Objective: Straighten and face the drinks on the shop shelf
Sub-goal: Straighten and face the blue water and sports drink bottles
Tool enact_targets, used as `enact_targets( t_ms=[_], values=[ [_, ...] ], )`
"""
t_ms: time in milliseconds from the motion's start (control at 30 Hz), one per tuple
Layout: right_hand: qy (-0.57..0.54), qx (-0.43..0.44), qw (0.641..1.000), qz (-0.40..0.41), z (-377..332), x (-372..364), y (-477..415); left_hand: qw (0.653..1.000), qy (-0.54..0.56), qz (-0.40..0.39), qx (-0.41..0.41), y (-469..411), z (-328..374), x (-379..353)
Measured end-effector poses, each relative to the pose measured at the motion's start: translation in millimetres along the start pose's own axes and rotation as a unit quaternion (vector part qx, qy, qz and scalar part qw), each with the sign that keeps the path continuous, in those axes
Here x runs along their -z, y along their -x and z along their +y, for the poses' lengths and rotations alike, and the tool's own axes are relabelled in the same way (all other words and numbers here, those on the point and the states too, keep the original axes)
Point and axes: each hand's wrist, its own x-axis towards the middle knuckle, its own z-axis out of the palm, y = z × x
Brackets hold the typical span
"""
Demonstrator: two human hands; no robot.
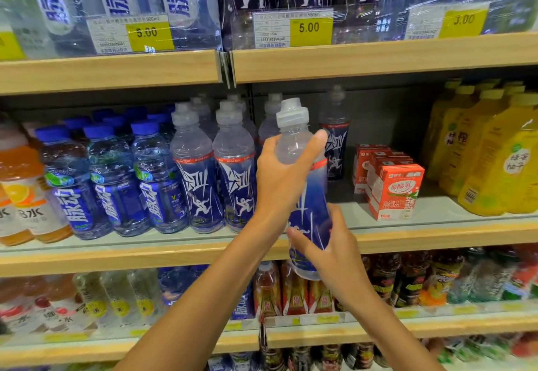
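Note:
I hold a clear sports-cap bottle with a dark blue label (302,167) in front of the middle shelf (436,235), off the shelf and nearly upright. My left hand (283,178) wraps its upper body below the cap. My right hand (326,245) grips its lower part near the base. Two matching bottles (215,172) stand at the shelf front just to the left, labels forward. One more matching bottle (334,140) stands further back, behind the held one.
Blue-capped water bottles (116,178) and orange drinks (20,190) fill the shelf's left. Red drink cartons (393,187) and yellow juice bottles (489,155) stand at the right. Shrink-wrapped packs with price tags (308,28) sit above; mixed bottles (407,277) fill the shelf below.

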Motion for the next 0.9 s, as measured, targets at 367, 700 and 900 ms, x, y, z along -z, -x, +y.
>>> enact_targets(
  t_ms=[367,700,900],
  values=[
    [-0.167,-0.089,0.971,-0.148,-8,22,-3,0.985,0.150,-0.053,0.073,-11,3,13],
    [-0.271,-0.170,0.901,-0.291,-25,15,-12,0.842,0.413,-0.311,0.153,-28,-9,33],
    [-0.168,-0.108,0.954,-0.224,-16,-9,-8,0.850,0.391,-0.316,0.155,-27,-14,46]
  ],
)
